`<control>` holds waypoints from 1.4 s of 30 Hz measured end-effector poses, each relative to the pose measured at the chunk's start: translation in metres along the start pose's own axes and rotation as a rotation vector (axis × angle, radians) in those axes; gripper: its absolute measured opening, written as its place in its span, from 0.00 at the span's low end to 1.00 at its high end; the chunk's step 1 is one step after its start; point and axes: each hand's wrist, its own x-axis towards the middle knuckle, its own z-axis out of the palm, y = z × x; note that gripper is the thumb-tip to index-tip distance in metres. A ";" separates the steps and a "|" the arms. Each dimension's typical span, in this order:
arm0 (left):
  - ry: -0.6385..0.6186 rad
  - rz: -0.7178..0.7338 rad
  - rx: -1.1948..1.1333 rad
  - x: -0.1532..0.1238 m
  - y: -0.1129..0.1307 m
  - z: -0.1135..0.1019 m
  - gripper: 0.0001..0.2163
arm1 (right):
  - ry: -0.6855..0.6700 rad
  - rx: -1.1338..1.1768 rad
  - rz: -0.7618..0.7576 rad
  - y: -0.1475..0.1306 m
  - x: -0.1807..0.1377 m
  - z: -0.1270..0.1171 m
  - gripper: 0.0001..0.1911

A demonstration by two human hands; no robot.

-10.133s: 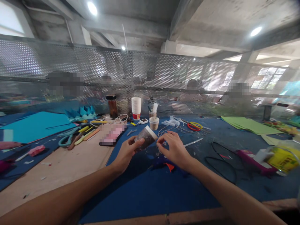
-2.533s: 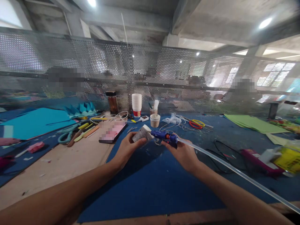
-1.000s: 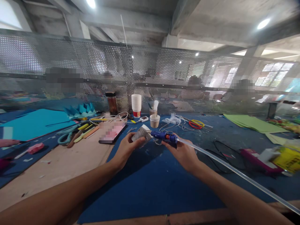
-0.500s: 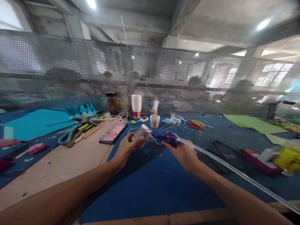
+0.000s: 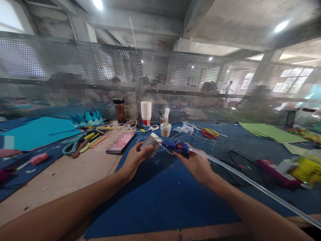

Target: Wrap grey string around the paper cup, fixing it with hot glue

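Observation:
My left hand [image 5: 134, 160] is closed round a grey paper cup [image 5: 150, 143] tipped on its side above the blue table mat [image 5: 160, 201]. My right hand [image 5: 198, 164] grips a blue glue gun [image 5: 175, 146] whose nozzle touches the cup's side. A long clear glue stick [image 5: 250, 185] juts out of the gun's back toward the lower right. Thin white string hangs just below the cup.
A stack of white cups [image 5: 145, 113], a dark jar [image 5: 120, 111], small tubs [image 5: 165, 129], red-yellow scissors [image 5: 208, 133], a phone [image 5: 120, 142], teal scissors [image 5: 71, 145], cyan paper [image 5: 37, 132] and green paper [image 5: 268, 133] lie around. A perforated metal screen [image 5: 160, 87] stands behind; people sit beyond it.
Ten seconds ago my right hand held no tool beside the cup; it now holds the glue gun against it. Over the last second both hands have barely shifted.

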 end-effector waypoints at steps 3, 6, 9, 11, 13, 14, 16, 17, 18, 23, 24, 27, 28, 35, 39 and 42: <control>-0.003 -0.007 -0.002 -0.001 0.001 0.000 0.26 | 0.015 -0.014 -0.007 0.001 -0.001 0.001 0.23; -0.021 -0.007 -0.005 -0.001 0.001 -0.001 0.27 | 0.012 -0.026 -0.009 0.000 -0.001 0.001 0.23; -0.037 -0.005 -0.016 -0.001 0.001 -0.001 0.27 | 0.009 -0.035 -0.002 0.000 -0.001 0.000 0.22; -0.044 -0.004 -0.033 -0.001 0.001 -0.002 0.26 | 0.005 -0.036 0.003 0.000 -0.001 0.000 0.23; -0.053 -0.005 -0.049 0.000 0.000 -0.003 0.26 | -0.007 -0.033 0.007 -0.001 0.000 -0.001 0.23; -0.057 -0.005 -0.057 0.000 -0.001 -0.003 0.25 | -0.011 -0.031 0.009 -0.001 0.000 -0.001 0.22; -0.065 -0.005 -0.066 0.000 -0.001 -0.004 0.25 | -0.010 -0.023 0.008 -0.001 0.000 -0.001 0.22; -0.068 -0.004 -0.067 0.001 -0.002 -0.004 0.25 | -0.003 -0.019 0.004 -0.001 0.000 -0.001 0.22; -0.072 -0.002 -0.068 0.001 -0.002 -0.004 0.25 | 0.003 -0.015 0.000 -0.001 0.000 -0.001 0.23; -0.073 -0.003 -0.070 0.001 -0.002 -0.005 0.23 | 0.019 -0.020 -0.016 -0.001 -0.001 -0.001 0.25; -0.074 -0.007 -0.071 0.001 -0.001 -0.005 0.23 | 0.020 -0.021 -0.016 -0.001 -0.001 -0.001 0.25; -0.086 -0.009 -0.071 0.001 0.000 -0.005 0.23 | 0.019 -0.023 -0.009 -0.001 -0.001 -0.001 0.25; -0.090 -0.006 -0.073 0.001 0.000 -0.005 0.23 | 0.015 -0.025 -0.004 -0.001 -0.001 -0.001 0.25; -0.097 -0.021 -0.087 0.002 0.000 -0.006 0.21 | -0.014 -0.017 0.013 -0.002 -0.001 -0.002 0.24; -0.094 -0.024 -0.103 0.002 0.001 -0.006 0.21 | -0.018 -0.017 0.011 -0.002 0.000 -0.002 0.24; -0.089 -0.031 -0.112 0.002 0.002 -0.005 0.22 | -0.025 -0.023 0.019 -0.002 0.001 -0.002 0.23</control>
